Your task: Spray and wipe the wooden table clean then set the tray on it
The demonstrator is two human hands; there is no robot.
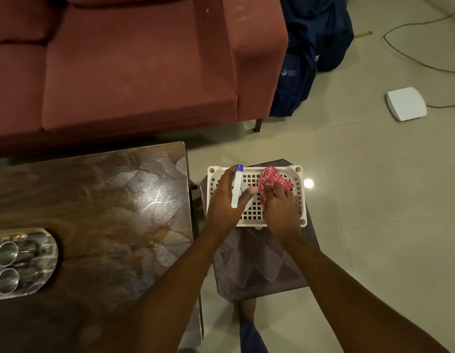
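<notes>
Over the white perforated plastic basket (299,197), which is sitting on a dark faceted stool (259,263), I am holding both hands low. My left hand (226,200) is wrapping its fingers (249,192) around a slim white spray bottle with a blue cap (237,187), clamped on its body. The bottle's long axis is running away from me, cap at the far end. My right hand (280,210) is pinching a crumpled red-and-white patterned cloth (271,179), fingers curled tight into its folds over the basket's far part.

The dark brown wooden desk (106,200), glossy and smeared on top, is lying to the left of both hands, its right edge just beside the stool. The left hand, the one with the bottle, is the nearer of the two. So I am judging that the spray goes first with a swing leftwards, and that the cloth hand then has to cross over the basket. (I cannot tell which way the nozzle is facing, so the bottle may need turning before I press.)

At the desk's near left part a rounded clear tray (51,253) carrying steel tumblers (7,253) is already resting on the top, well apart from my hands. I am judging that the surface under it needs wiping too.
</notes>
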